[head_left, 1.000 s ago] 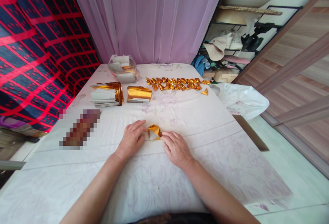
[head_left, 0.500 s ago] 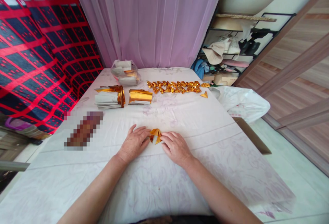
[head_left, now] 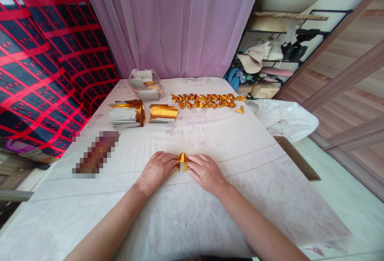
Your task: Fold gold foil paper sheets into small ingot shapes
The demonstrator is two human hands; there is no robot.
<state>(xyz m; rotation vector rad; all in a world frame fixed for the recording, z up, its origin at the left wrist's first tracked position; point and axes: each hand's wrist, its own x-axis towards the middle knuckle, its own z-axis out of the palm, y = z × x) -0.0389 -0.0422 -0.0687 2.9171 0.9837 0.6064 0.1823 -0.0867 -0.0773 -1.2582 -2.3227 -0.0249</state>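
White table (head_left: 240,153), hands pinching gold paper (head_left: 182,162)

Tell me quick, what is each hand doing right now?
Left hand: closed, fingers pinching the small folded gold foil paper piece on the white tablecloth.
Right hand: closed, pinching the same piece from the other side.

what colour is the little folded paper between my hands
Shiny gold with a white underside, the folded paper; seen in the head view.

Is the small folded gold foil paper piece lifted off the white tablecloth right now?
No, the small folded gold foil paper piece lies on the white tablecloth, pressed between the left hand and right hand.
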